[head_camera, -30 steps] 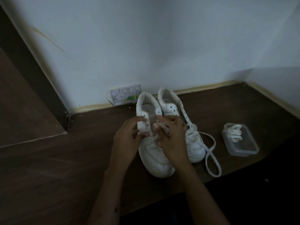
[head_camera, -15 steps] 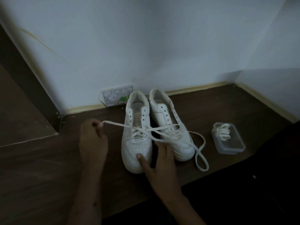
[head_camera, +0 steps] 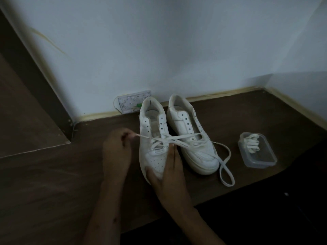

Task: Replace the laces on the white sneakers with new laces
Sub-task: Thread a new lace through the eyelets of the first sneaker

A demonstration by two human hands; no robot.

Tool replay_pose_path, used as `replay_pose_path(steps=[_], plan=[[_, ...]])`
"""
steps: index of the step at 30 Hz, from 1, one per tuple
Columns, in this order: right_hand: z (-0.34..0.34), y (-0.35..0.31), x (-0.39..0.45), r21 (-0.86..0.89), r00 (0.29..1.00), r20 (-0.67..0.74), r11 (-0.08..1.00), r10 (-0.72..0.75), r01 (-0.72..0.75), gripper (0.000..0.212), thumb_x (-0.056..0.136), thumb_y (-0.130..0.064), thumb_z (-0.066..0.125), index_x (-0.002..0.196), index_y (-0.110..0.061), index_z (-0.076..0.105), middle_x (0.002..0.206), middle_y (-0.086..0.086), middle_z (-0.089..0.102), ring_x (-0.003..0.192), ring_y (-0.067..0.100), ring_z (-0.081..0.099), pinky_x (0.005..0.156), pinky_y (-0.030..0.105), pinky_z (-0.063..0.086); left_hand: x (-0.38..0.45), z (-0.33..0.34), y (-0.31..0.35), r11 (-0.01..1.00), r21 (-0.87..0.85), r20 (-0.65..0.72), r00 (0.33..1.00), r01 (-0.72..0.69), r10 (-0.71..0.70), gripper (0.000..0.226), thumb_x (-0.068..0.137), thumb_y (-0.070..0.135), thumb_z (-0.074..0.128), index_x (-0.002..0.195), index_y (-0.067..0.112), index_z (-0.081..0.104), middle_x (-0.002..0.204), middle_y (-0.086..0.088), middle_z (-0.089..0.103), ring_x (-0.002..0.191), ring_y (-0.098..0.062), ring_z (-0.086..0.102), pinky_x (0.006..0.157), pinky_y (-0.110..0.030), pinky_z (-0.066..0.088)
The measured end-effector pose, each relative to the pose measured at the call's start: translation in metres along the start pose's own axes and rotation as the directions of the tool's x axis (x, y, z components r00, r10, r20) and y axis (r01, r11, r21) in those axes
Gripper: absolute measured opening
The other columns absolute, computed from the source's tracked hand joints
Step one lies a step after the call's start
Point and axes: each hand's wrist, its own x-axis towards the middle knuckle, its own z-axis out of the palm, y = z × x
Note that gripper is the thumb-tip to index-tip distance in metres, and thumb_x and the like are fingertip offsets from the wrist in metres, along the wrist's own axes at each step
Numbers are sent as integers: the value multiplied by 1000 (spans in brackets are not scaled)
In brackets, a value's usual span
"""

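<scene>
Head view shows the left hand (head_camera: 116, 149) pinching a flat white lace (head_camera: 155, 137) end, drawn leftward across the left white leather sneaker (head_camera: 153, 138) on the dark wooden desk (head_camera: 53, 174), while the flat, open right hand (head_camera: 169, 172) presses its toe.

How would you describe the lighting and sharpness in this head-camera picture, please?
Head view: dim, bluish light; the dark wooden floor loses detail, the lower right corner is nearly black; the white sneakers stand out; the left hand pinching the lace is slightly blurred; wide-angle bending shows along the walls.
</scene>
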Motion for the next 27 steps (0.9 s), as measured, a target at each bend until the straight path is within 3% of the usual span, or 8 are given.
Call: replay_pose_path(steps=[2, 5, 9, 12, 16, 22, 24, 27], plan=[[-1, -2, 1, 44, 1000, -8, 999, 5, -5, 92, 89, -50, 58, 154, -22, 0, 159, -6, 4, 144, -1, 3, 117, 19, 13, 4, -12, -17, 993, 72, -137, 987, 97, -87, 14, 93, 6, 58, 100, 14, 68, 104, -3, 64, 96, -16, 58, 82, -16, 33], [-3, -3, 3, 59, 1000, -14, 998, -4, 4, 91, 86, -47, 60, 154, -23, 5, 156, -8, 12, 141, -3, 10, 114, 18, 17, 6, -21, -29, 971, 177, -120, 982, 163, -143, 14, 92, 13, 61, 104, 15, 69, 113, -8, 60, 101, -26, 58, 83, -30, 37], [-3, -1, 6, 10, 999, -42, 1000, -16, 16, 89, 85, -52, 60, 153, -22, 11, 155, -7, 20, 142, 2, 17, 116, 28, 25, 1, -9, -3, 998, -24, 142, 988, -59, 62, 16, 83, 30, 73, 98, 32, 67, 103, 19, 58, 94, 10, 54, 78, -4, 35], [-1, -1, 9, 33, 997, -72, 999, -16, 18, 90, 84, -61, 62, 151, -22, 16, 154, -10, 24, 141, -2, 18, 116, 27, 25, -8, 8, 12, 989, -133, 213, 972, -69, 96, 15, 82, 26, 76, 84, 36, 65, 86, 22, 63, 85, 9, 58, 71, -8, 41], [1, 0, 8, 100, 999, -30, 995, 12, -9, 92, 85, -54, 63, 153, -25, 7, 157, -10, 15, 140, -7, 12, 115, 20, 20, -5, 9, 6, 995, -45, 111, 990, -87, 92, 8, 91, 15, 63, 91, 22, 67, 89, 11, 65, 81, -2, 59, 75, -20, 45], [1, 2, 8, 65, 1000, 3, 998, 15, -15, 95, 86, -55, 60, 154, -26, -1, 159, -9, 4, 144, 0, 6, 118, 27, 19, 3, -19, -28, 941, 256, -162, 970, 221, -184, 9, 94, 24, 59, 98, 20, 66, 100, -5, 66, 95, -26, 61, 84, -39, 42], [1, 2, 8, 48, 1000, -12, 999, -5, 6, 93, 87, -55, 59, 153, -27, 1, 159, -8, 6, 145, 1, 7, 118, 30, 21, 4, -19, -27, 936, 310, -114, 984, 166, -136, 12, 91, 26, 63, 102, 24, 68, 108, -4, 65, 103, -28, 59, 93, -45, 42], [2, 1, 9, 37, 999, -32, 999, -23, 24, 90, 88, -55, 59, 154, -26, 4, 159, -7, 8, 144, 1, 9, 118, 30, 23, 1, -9, -9, 997, 65, 110, 993, -40, 32, 26, 87, 34, 70, 113, 27, 69, 112, 10, 59, 106, -10, 55, 92, -32, 42]])
